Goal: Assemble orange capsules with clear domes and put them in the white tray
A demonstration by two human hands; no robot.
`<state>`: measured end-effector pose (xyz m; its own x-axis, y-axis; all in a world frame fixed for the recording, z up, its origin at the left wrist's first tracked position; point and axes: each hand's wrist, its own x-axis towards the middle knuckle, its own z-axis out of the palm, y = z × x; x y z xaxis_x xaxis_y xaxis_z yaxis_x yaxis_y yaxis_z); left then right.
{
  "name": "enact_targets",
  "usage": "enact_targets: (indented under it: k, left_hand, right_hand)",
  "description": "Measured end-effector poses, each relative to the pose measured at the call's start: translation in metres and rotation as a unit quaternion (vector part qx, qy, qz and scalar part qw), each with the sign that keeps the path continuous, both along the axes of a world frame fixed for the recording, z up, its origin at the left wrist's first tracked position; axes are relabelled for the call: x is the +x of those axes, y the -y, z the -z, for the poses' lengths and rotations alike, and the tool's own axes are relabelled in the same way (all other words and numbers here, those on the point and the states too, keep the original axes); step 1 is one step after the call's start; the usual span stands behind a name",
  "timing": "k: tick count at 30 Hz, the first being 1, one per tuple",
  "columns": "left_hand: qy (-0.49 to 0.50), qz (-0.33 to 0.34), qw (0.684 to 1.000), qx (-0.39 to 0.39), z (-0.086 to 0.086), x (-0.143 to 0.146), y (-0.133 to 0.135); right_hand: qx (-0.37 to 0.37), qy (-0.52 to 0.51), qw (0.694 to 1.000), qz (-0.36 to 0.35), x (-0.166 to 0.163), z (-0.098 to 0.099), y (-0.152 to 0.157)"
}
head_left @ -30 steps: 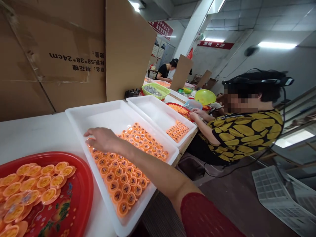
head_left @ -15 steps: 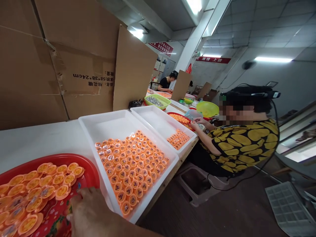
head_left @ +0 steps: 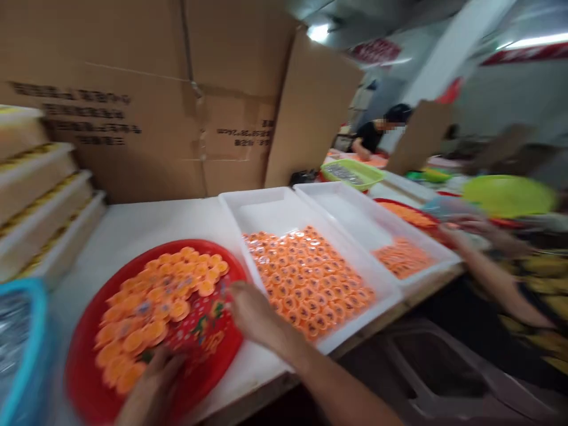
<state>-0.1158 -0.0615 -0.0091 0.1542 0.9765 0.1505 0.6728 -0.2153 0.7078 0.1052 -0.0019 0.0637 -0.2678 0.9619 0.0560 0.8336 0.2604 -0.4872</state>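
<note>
A round red tray point(head_left: 89, 378) with several orange caps point(head_left: 160, 296) lies on the white table in front of me. My left hand point(head_left: 153, 381) rests on the tray's near part, fingers blurred. My right hand point(head_left: 251, 310) sits at the tray's right rim, its fingers curled and smeared by motion. Just right of it stands a white bin point(head_left: 248, 207) holding several rows of orange caps point(head_left: 306, 275).
A second white bin point(head_left: 355, 207) with a few orange pieces stands further right, where another person's arm point(head_left: 488, 266) reaches. Stacked white trays point(head_left: 39, 195) and a blue basket point(head_left: 26, 331) are at left. Cardboard boxes point(head_left: 155, 106) wall the back.
My right hand left the white bin and came to the red tray's right rim. My left hand has appeared on the tray. The view swung left and is blurred.
</note>
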Motion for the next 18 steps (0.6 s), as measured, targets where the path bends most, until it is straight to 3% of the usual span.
enact_targets:
  k: [3,6,10,14,18]
  left_hand:
    - [-0.039,0.031,0.999,0.009,-0.006,0.001,0.002]
    - [-0.046,0.006,0.999,-0.030,-0.019,0.002,0.002]
    - [0.094,-0.057,0.989,-0.097,-0.027,0.006,0.003]
    - [0.334,-0.137,0.912,-0.194,-0.026,0.011,0.002]
    - [0.442,-0.138,0.858,-0.224,-0.030,0.011,0.000]
  right_hand:
    - [-0.025,-0.011,0.999,0.016,0.012,-0.015,-0.022]
    - [0.004,0.094,0.996,-0.007,0.012,-0.022,-0.047]
    - [0.023,0.198,0.977,-0.075,-0.001,-0.018,-0.072]
    - [0.041,0.250,0.963,-0.091,-0.015,-0.005,-0.092]
    - [0.055,0.282,0.953,-0.092,-0.023,0.005,-0.104]
